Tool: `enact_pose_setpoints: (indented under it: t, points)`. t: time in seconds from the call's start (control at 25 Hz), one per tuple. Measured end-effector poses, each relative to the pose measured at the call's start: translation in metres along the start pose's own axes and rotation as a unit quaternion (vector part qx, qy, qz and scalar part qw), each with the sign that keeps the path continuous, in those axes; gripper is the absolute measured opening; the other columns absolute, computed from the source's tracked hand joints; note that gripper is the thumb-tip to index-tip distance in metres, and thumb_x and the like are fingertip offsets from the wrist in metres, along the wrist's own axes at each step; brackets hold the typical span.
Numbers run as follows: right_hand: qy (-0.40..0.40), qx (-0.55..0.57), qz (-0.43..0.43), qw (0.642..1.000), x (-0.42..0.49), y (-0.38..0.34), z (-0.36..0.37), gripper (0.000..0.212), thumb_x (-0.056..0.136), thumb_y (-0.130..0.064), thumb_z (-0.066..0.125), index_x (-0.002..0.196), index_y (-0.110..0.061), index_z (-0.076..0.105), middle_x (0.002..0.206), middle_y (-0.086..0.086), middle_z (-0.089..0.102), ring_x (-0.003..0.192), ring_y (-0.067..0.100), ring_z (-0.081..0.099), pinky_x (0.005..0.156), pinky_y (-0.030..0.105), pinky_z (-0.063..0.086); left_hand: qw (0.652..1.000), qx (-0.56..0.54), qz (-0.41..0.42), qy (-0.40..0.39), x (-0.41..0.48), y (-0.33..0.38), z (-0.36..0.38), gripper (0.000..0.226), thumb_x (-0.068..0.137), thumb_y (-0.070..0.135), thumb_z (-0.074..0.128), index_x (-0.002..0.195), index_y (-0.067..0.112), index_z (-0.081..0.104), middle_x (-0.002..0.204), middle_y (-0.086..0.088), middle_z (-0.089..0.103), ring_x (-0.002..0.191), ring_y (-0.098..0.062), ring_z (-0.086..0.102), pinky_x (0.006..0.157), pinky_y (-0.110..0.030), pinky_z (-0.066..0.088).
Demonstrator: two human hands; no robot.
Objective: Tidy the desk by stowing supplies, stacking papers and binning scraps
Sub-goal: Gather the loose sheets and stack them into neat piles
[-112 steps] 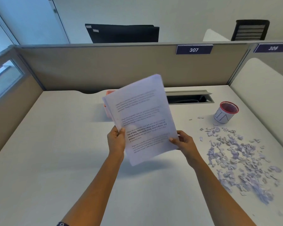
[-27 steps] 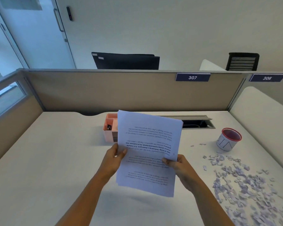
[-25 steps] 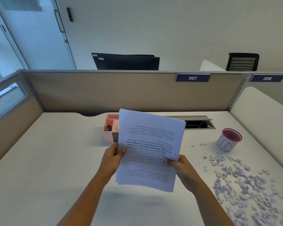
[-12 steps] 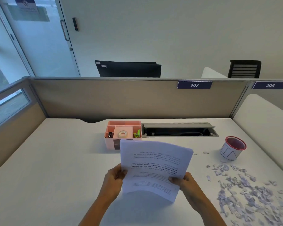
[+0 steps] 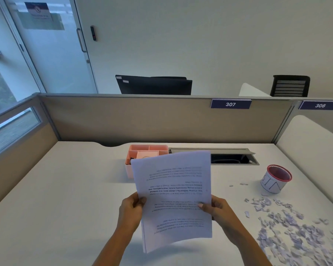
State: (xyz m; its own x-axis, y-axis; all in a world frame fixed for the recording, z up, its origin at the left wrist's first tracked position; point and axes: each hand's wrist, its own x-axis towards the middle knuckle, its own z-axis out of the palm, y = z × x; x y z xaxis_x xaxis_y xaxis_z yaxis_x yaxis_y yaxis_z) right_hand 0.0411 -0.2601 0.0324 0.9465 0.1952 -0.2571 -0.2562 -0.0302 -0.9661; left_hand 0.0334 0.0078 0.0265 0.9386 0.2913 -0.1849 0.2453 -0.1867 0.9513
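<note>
A stack of printed papers (image 5: 173, 196) is held up above the white desk (image 5: 56, 198), its text upside down to me. My left hand (image 5: 131, 210) grips the stack's left edge with the thumb on the front. My right hand (image 5: 215, 210) grips the right edge the same way. Behind the papers stands a pink organiser (image 5: 142, 152), partly hidden by them. Torn paper scraps (image 5: 288, 227) lie scattered over the desk's right side. A small red-rimmed bin cup (image 5: 276, 178) stands beyond the scraps.
An open cable tray slot (image 5: 233, 158) lies in the desk behind the papers. Beige partitions (image 5: 142, 120) close the desk at the back and left, and a white panel (image 5: 311, 137) bounds the right.
The papers have tilted more upright and turned slightly in my hands, now hiding most of the pink organiser. Both hands keep their grip on the edges.
</note>
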Motion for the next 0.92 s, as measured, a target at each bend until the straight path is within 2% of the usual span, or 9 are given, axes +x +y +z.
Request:
enact_pose_setpoints:
  t: [0.12, 0.2, 0.36, 0.44, 0.52, 0.64, 0.76, 0.84, 0.92]
  points:
    - [0.040, 0.028, 0.020, 0.999, -0.005, 0.005, -0.010, 0.045, 0.066, -0.035, 0.078, 0.106, -0.015, 0.072, 0.102, 0.004, 0.075, 0.096, 0.029, 0.068, 0.083, 0.041, 0.055, 0.992, -0.118, -0.051, 0.022, 0.001, 0.002, -0.004, 0.020, 0.096, 0.006, 0.053, 0.100, 0.017, 0.069, 0.095, -0.008, 0.074, 0.085, -0.025, 0.067, 0.085, -0.042, 0.055]
    - [0.064, 0.105, 0.041, 0.991, -0.008, 0.017, -0.005, 0.054, 0.059, -0.033, 0.081, 0.106, -0.011, 0.069, 0.099, 0.008, 0.073, 0.091, 0.028, 0.068, 0.081, 0.042, 0.053, 0.972, -0.218, -0.081, 0.021, -0.001, 0.005, -0.001, 0.022, 0.096, 0.001, 0.050, 0.107, 0.009, 0.067, 0.098, -0.012, 0.072, 0.085, -0.025, 0.065, 0.082, -0.039, 0.055]
    - [0.014, 0.230, 0.032, 0.973, -0.016, 0.017, 0.043, 0.046, 0.072, -0.017, 0.077, 0.116, -0.011, 0.064, 0.111, 0.010, 0.072, 0.099, 0.031, 0.067, 0.082, 0.045, 0.055, 0.933, -0.327, -0.149, 0.039, -0.009, 0.007, 0.022, 0.022, 0.098, 0.000, 0.047, 0.102, 0.011, 0.066, 0.096, -0.009, 0.070, 0.080, -0.022, 0.062, 0.075, -0.034, 0.053]
    - [0.042, 0.264, 0.007, 0.964, -0.013, 0.010, 0.062, 0.043, 0.074, -0.009, 0.076, 0.115, -0.010, 0.063, 0.110, 0.013, 0.072, 0.100, 0.036, 0.067, 0.080, 0.045, 0.056, 0.921, -0.348, -0.170, 0.034, -0.014, 0.005, 0.032, 0.022, 0.098, 0.001, 0.046, 0.102, 0.012, 0.065, 0.096, -0.010, 0.070, 0.081, -0.023, 0.062, 0.073, -0.036, 0.052]
    - [0.068, 0.259, -0.023, 0.963, -0.011, 0.002, 0.064, 0.032, 0.081, -0.006, 0.068, 0.113, -0.010, 0.064, 0.107, 0.012, 0.073, 0.093, 0.032, 0.071, 0.073, 0.042, 0.058, 0.911, -0.365, -0.190, 0.007, -0.018, 0.006, 0.034, 0.022, 0.099, 0.002, 0.045, 0.102, 0.013, 0.065, 0.097, -0.010, 0.070, 0.085, -0.025, 0.063, 0.073, -0.036, 0.052]
    - [0.092, 0.228, -0.018, 0.969, -0.010, -0.001, 0.050, 0.022, 0.086, -0.005, 0.062, 0.107, -0.011, 0.066, 0.103, 0.013, 0.074, 0.082, 0.029, 0.072, 0.068, 0.040, 0.057, 0.910, -0.369, -0.189, -0.007, -0.016, 0.006, 0.021, 0.023, 0.099, 0.000, 0.044, 0.108, 0.010, 0.062, 0.100, -0.008, 0.068, 0.088, -0.023, 0.061, 0.073, -0.036, 0.050]
    - [0.095, 0.204, 0.013, 0.974, -0.011, 0.003, 0.026, 0.023, 0.087, -0.005, 0.062, 0.109, -0.008, 0.065, 0.101, 0.016, 0.073, 0.084, 0.033, 0.072, 0.071, 0.043, 0.057, 0.923, -0.349, -0.164, 0.024, 0.006, 0.002, -0.011, 0.024, 0.097, 0.000, 0.046, 0.116, 0.010, 0.057, 0.109, -0.012, 0.064, 0.087, -0.022, 0.059, 0.075, -0.035, 0.048]
    - [0.082, 0.206, 0.028, 0.975, -0.015, 0.005, 0.011, 0.022, 0.086, -0.002, 0.061, 0.107, -0.008, 0.065, 0.100, 0.017, 0.073, 0.084, 0.034, 0.072, 0.072, 0.043, 0.057, 0.953, -0.266, -0.144, 0.025, 0.020, -0.001, -0.035, 0.026, 0.096, 0.004, 0.050, 0.120, 0.012, 0.057, 0.114, -0.014, 0.064, 0.090, -0.024, 0.061, 0.079, -0.037, 0.049]
    - [0.063, 0.195, 0.037, 0.978, -0.020, 0.007, 0.000, 0.024, 0.083, -0.003, 0.063, 0.106, -0.008, 0.065, 0.099, 0.018, 0.073, 0.084, 0.035, 0.071, 0.071, 0.043, 0.058, 0.987, -0.123, -0.103, -0.014, 0.026, 0.000, -0.050, 0.024, 0.097, 0.014, 0.055, 0.119, 0.016, 0.060, 0.111, -0.008, 0.069, 0.095, -0.023, 0.066, 0.080, -0.036, 0.052]
